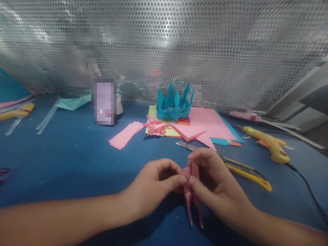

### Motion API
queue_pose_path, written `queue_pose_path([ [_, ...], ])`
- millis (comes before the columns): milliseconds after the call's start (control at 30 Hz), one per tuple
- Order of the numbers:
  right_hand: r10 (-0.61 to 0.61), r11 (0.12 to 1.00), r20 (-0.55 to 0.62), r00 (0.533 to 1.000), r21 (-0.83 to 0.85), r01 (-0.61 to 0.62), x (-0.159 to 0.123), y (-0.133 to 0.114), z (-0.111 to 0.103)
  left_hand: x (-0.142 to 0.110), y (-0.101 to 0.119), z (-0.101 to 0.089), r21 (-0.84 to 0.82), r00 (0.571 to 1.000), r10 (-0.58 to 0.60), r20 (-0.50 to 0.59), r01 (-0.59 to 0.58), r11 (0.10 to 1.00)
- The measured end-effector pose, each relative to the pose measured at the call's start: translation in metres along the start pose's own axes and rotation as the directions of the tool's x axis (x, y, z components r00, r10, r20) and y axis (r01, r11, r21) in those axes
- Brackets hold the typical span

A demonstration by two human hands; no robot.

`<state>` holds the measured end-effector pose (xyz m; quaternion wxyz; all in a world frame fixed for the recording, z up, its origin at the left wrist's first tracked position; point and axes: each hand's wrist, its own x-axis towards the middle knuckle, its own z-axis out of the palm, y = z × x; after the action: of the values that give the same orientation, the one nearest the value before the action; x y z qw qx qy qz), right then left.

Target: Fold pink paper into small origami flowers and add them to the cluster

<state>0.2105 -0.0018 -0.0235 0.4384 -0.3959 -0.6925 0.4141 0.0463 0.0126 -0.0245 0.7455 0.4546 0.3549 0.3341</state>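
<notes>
A folded pink paper piece (188,188) with two long narrow points hanging down is pinched between my hands above the blue table (77,171). My left hand (159,186) grips its left side between thumb and fingers. From the right, my right hand (217,188) holds it with the thumb on the near face and fingers curled behind. Beyond the hands lie a folded pink star-like paper flower (156,126), a stack of pink paper strips (125,135) and a teal paper crown (175,106). A yellow box cutter (249,172) lies partly behind my right hand, blade out.
Coloured paper sheets (210,123) lie under the crown. A yellow glue gun (268,143) with a black cord rests at right, another (17,112) at far left near clear glue sticks (48,114). A blurred phone (104,102) stands upright before a perforated metal panel (143,51).
</notes>
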Motion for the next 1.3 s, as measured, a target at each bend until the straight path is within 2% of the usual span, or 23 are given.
queue_pose_path([
  [300, 0.116, 0.986, -0.016, 0.993, 0.124, -0.113, 0.004, -0.002, 0.0, 0.002, 0.001, -0.001, -0.064, 1.0, -0.001, 0.005, 0.001, 0.998],
  [600, 0.026, 0.998, -0.003, 1.0, 0.057, -0.025, 0.004, 0.0, 0.0, 0.001, 0.001, -0.001, -0.025, 1.0, -0.021, 0.004, 0.021, 0.999],
  [767, 0.038, 0.997, 0.003, 0.999, 0.071, -0.038, 0.003, 0.001, 0.001, 0.0, 0.003, 0.0, -0.009, 0.999, 0.021, 0.035, -0.02, 1.0],
  [900, 0.133, 0.974, 0.0, 0.991, 0.186, -0.13, 0.005, 0.002, -0.001, -0.001, 0.004, 0.002, 0.014, 0.997, 0.07, 0.037, -0.071, 0.997],
  [1067, 0.291, 0.869, 0.057, 0.955, 0.402, -0.289, 0.011, 0.004, -0.004, 0.0, 0.005, 0.002, 0.034, 0.995, 0.091, -0.028, -0.09, 0.995],
  [1167, 0.32, 0.865, 0.129, 0.939, 0.364, -0.345, 0.013, 0.002, -0.003, 0.0, 0.005, 0.002, 0.064, 0.99, 0.123, -0.066, -0.119, 0.991],
  [1300, 0.352, 0.88, 0.118, 0.929, 0.297, -0.371, 0.013, -0.002, -0.001, 0.0, 0.004, 0.0, 0.087, 0.986, 0.14, -0.085, -0.133, 0.987],
])
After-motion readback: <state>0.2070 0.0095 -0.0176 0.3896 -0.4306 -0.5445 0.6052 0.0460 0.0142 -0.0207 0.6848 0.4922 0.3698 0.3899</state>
